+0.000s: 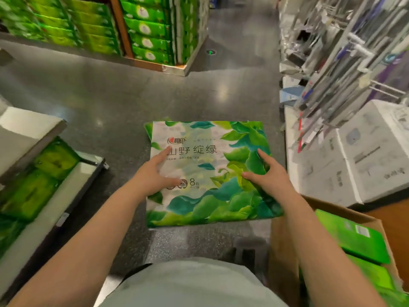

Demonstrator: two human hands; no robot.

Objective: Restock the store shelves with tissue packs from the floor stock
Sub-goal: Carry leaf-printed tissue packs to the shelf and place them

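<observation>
Head view looks down a store aisle onto a large tissue pack (208,173) printed with green leaves, held flat above the dark speckled floor (115,103) in front of the person. Left hand (152,173) lies on the pack's left half, fingers straight and spread, index finger reaching up to the printed characters and thumb stretched across toward the number 8; whether any finger curls under the pack's left edge cannot be told. Right hand (267,173) rests on the pack's right half, fingers extended over the leaf print and thumb pointing inward, pressing rather than curling. An open cardboard box (287,251) stands at the lower right, just beside the right forearm, with green packs (352,238) inside it. Along the left edge a low shelf (73,191) carries more green packs (42,180). At the top left a pallet display (146,29) stacked with green cartons stands well apart from the held pack. On the right stand white boxes (363,160) under racks of hanging goods (345,63), which are blurred
</observation>
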